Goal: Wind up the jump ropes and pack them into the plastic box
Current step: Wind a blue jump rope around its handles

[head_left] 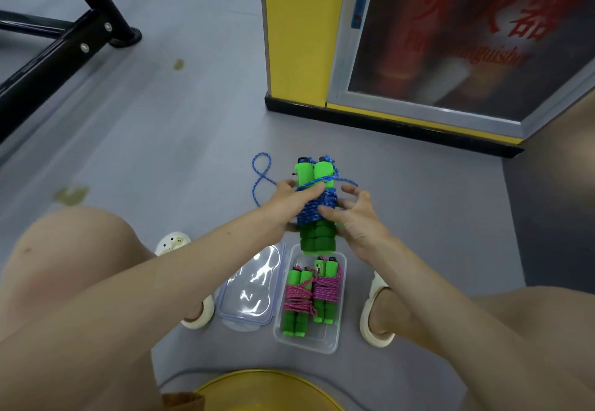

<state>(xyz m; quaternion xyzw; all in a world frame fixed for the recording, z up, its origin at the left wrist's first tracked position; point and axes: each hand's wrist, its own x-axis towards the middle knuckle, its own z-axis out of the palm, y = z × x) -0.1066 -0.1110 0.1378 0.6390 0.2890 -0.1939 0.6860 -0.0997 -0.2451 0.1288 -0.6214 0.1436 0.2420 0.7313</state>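
Looking down past the rim of a yellow seat and two bare knees to the grey floor between the feet. Holding the blue jump rope up above the far end of the plastic box, both hands close together on it. Gripping the bundle with the left hand, thumb laid across the cord turns, just below the tops of the paired green handles. Curling the right hand against the other side, thumb pressing on the wound cord and fingers seemingly pinching the strand running off to the right.

Not yet finishing this winding, by the look of it: leaving a loose loop of blue cord trailing out to the left of the handles, untucked. Already keeping two wound pink-cord ropes side by side in the box, taking up most of its width. Judging the job as well past halfway: needing to take up the last slack, secure the end and lay this third bundle in, probably a tight fit. Leaving the clear lid off, lying just left of the box. Seeing no other loose ropes on the floor.
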